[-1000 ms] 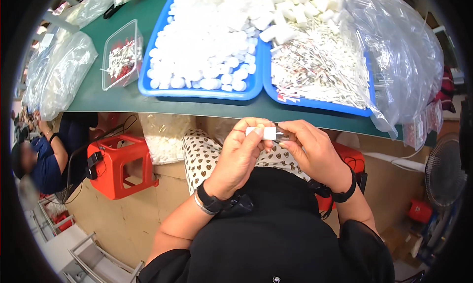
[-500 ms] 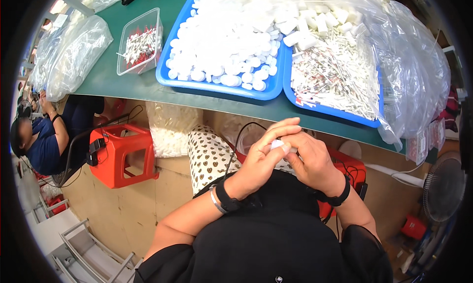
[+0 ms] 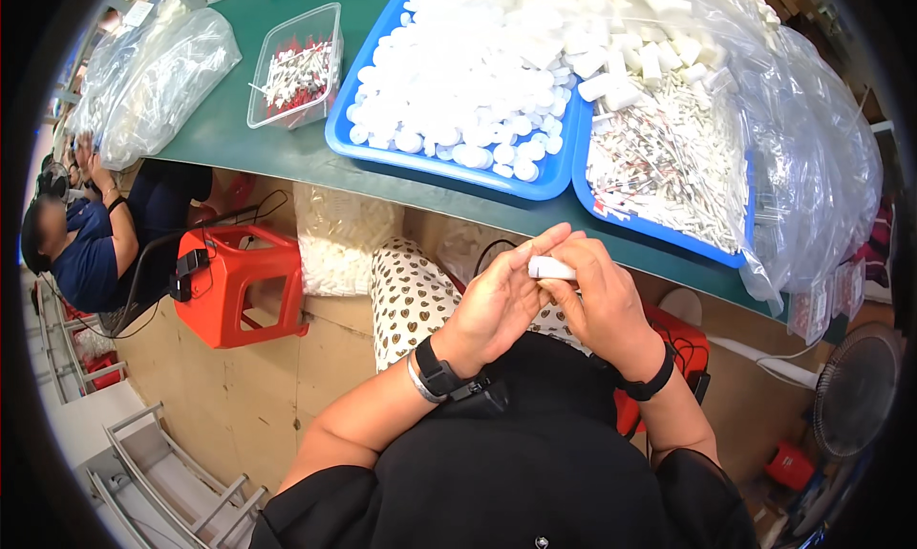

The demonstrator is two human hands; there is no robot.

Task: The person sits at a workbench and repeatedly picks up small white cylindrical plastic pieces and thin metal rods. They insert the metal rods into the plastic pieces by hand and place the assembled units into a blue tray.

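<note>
white piece clamped in right grip, left grip apart, 2 blue trays beyond

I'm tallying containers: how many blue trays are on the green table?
2 in view: the left blue tray, with white rounded pieces, and the right blue tray, beside it, with thin white pieces. The clear plastic bag could hide another.

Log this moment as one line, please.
right hand: pinching small white piece | left hand: open, close by | ahead: two blue trays on green table
</note>
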